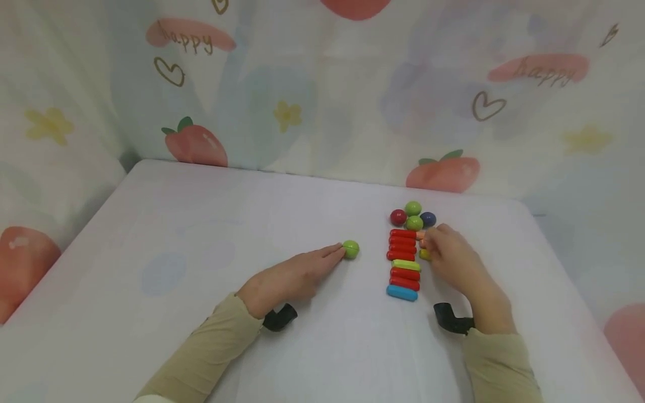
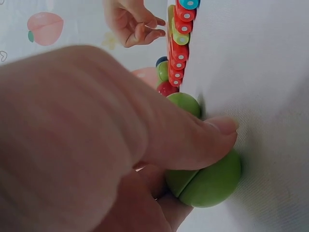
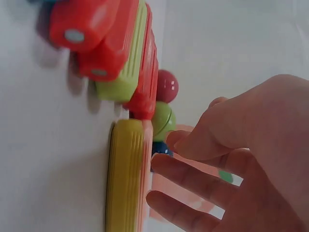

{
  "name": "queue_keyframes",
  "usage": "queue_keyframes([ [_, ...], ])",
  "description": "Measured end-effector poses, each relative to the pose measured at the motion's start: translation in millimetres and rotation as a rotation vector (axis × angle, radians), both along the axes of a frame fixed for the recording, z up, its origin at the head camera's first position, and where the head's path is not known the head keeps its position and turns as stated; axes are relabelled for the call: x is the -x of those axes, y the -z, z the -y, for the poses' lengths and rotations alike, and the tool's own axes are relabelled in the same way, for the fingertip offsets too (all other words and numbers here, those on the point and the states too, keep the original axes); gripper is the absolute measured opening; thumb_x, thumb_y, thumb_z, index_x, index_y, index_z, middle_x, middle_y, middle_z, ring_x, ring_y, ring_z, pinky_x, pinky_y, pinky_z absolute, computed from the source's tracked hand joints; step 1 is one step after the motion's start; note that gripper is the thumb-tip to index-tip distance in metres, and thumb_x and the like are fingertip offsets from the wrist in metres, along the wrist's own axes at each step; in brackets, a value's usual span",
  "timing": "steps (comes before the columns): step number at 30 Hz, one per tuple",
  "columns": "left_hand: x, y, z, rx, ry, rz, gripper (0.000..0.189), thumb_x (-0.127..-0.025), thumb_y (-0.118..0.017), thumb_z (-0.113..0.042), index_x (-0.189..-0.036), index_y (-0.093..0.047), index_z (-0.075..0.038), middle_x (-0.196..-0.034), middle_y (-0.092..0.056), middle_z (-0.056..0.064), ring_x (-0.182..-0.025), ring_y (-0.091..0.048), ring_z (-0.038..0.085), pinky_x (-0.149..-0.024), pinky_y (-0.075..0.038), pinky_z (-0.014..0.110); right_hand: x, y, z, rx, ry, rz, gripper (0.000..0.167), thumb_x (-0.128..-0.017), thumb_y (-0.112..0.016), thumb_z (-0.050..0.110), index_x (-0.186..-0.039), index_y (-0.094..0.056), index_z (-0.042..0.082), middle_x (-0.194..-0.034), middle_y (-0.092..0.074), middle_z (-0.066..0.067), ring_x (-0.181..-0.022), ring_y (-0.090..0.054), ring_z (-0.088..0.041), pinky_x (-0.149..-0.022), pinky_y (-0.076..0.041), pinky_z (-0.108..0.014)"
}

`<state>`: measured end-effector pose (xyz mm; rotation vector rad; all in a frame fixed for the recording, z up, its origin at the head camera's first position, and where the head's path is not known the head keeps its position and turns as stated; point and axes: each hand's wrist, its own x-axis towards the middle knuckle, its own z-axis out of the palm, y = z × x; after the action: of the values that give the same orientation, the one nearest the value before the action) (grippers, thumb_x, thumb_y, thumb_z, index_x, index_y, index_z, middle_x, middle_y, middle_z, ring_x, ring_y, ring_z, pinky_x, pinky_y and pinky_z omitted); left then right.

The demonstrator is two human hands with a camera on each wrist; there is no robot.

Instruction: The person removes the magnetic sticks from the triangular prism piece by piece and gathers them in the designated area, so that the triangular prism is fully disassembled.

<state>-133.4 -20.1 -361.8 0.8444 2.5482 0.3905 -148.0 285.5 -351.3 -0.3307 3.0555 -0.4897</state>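
My left hand [image 1: 297,274] pinches a green ball [image 1: 351,249] on the table, left of the other pieces. In the left wrist view its thumb lies across the ball [image 2: 212,183], with fingers on the far side. My right hand [image 1: 456,260] is beside a column of short ridged sticks, its fingers spread and loosely bent in the right wrist view. Nearest to it are a yellow stick [image 3: 124,179] and orange sticks [image 1: 420,235], partly hidden by the fingers. The column has several red sticks [image 1: 401,248], a lime stick [image 1: 406,265] and a blue stick [image 1: 402,293].
Beyond the column sit a red ball [image 1: 398,217], green balls [image 1: 413,208] and a dark blue ball [image 1: 428,219], close together. A white cloth covers the table [image 1: 201,224], and a printed curtain [image 1: 322,101] hangs behind. Black wrist mounts [image 1: 450,319] show below both hands.
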Motion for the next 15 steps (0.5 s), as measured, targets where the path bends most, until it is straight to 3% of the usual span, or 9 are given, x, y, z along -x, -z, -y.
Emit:
queue_keyframes([
  [5,0.6,-0.7,-1.4,0.001,0.033,-0.041,0.075,-0.094,-0.047,0.015,-0.159,-0.020,-0.013,-0.167,-0.018,-0.001,-0.152,-0.023,0.014,-0.122,-0.026,0.030,-3.8,-1.7,11.1,0.027,-0.051,-0.078,0.015,-0.086,-0.068,-0.001,-0.096,-0.058,0.003,-0.092,-0.053,-0.013,-0.087,-0.053,-0.027,-0.073,-0.055,-0.039],
  [10,-0.8,2.4,-0.1,-0.015,0.046,-0.047,0.074,-0.093,-0.049,0.015,-0.158,-0.024,-0.012,-0.166,-0.022,-0.001,-0.151,-0.026,0.015,-0.121,-0.028,0.031,-9.1,-2.8,24.1,0.040,-0.074,-0.070,0.017,-0.084,-0.069,-0.003,-0.094,-0.057,0.005,-0.092,-0.052,-0.011,-0.088,-0.053,-0.026,-0.072,-0.057,-0.037],
  [15,0.7,1.8,0.8,-0.035,0.045,-0.056,0.074,-0.092,-0.051,0.016,-0.156,-0.029,-0.014,-0.164,-0.027,-0.001,-0.149,-0.031,0.016,-0.120,-0.031,0.033,-11.8,-3.8,39.8,0.108,-0.107,-0.061,0.013,-0.089,-0.063,-0.003,-0.097,-0.058,0.005,-0.093,-0.053,-0.009,-0.089,-0.053,-0.023,-0.072,-0.058,-0.033],
])
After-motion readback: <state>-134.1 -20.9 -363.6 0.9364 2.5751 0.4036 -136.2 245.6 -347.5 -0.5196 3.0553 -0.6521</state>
